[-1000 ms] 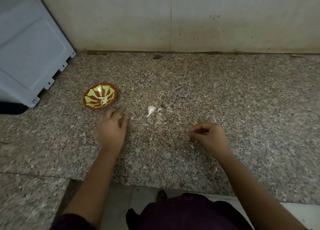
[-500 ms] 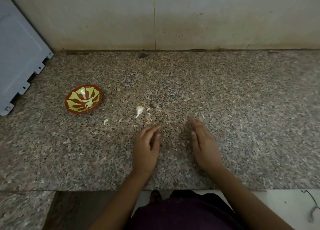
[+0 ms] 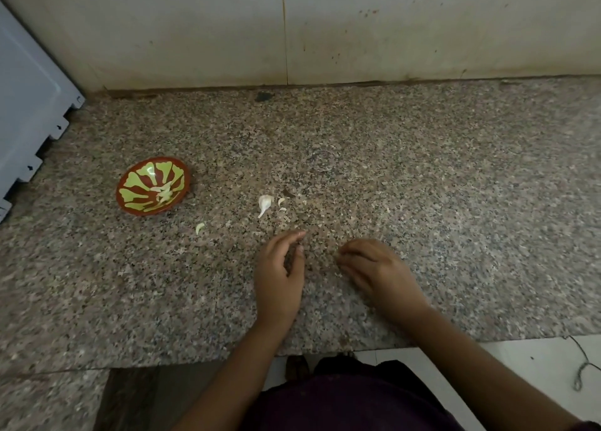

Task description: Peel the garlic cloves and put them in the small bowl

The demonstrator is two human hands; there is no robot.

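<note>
You have a speckled granite surface point(image 3: 422, 187) running back to a tiled wall point(image 3: 390, 34). On its left part sits a small red-and-green bowl point(image 3: 143, 174) with pale garlic pieces point(image 3: 163, 192) inside. Near the middle lies an unpeeled garlic clove point(image 3: 265, 202), with bits of papery skin point(image 3: 281, 201) just beside it. A pale sliver point(image 3: 199, 227) lies between bowl and clove, nearer you.
</note>
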